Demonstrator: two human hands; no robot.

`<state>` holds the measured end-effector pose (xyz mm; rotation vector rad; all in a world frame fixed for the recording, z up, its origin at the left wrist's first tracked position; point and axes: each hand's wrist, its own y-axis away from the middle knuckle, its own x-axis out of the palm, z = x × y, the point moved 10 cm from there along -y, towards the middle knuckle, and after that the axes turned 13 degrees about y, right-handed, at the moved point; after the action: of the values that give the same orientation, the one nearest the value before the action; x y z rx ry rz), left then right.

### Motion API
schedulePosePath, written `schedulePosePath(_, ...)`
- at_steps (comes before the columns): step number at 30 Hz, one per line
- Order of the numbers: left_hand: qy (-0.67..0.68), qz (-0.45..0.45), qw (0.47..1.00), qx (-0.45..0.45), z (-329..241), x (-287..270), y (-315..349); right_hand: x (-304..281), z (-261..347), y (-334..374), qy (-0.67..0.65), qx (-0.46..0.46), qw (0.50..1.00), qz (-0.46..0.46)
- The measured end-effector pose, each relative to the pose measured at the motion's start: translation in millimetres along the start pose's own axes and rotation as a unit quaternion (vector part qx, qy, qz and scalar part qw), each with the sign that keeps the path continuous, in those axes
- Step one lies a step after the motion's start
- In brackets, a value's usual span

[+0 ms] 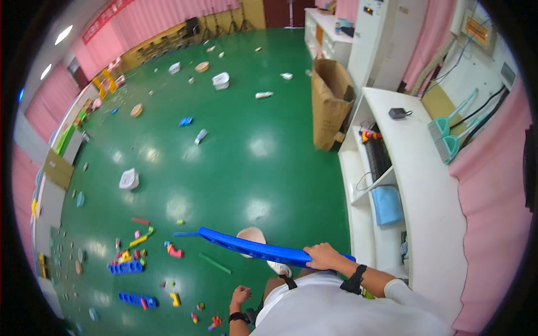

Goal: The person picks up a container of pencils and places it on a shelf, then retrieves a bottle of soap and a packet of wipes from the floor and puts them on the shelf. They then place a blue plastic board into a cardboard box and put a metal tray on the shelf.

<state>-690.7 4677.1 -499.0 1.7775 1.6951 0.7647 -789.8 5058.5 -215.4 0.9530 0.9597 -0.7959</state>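
Observation:
My right hand (324, 256) is closed round the right end of a long, slightly curved blue plastic beam (252, 246) with hollows along its side. The beam reaches out leftward in front of my body, above the floor. Beyond its far tip shows a thin blue strip (184, 234); I cannot tell whether the two are joined. Partly covered by the beam is a pale pink basin (252, 234). My left hand (241, 295) hangs low by my left side, its fingers curled in with nothing visible in them. A green stick (215, 263) lies on the floor beyond it.
Scattered at the left are two blue holed blocks (126, 267) and several coloured toy pieces (175, 250). White tubs (129, 179) and bottles (200, 136) dot the green floor farther off. A white shelf (426, 185) runs along my right, with a large cardboard box (330, 106) past it.

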Motion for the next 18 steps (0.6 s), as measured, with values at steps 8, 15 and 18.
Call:
schedulePosePath(8,-0.278,0.114,0.952,0.062,-230.6,95.6,-142.1,-70.1,-120.8,-31.0,-0.065,0.201,0.973,-0.097)
schedulePosePath(15,-0.319,0.196,0.927,0.032,-327.3,195.4,-281.9,-105.5,-251.4,-66.7,-0.187,0.343,0.905,-0.169)
schedulePosePath(18,-0.361,0.202,0.910,0.002,-344.5,228.0,-327.2,-133.2,-323.1,-90.0,-0.195,0.370,0.887,-0.194)
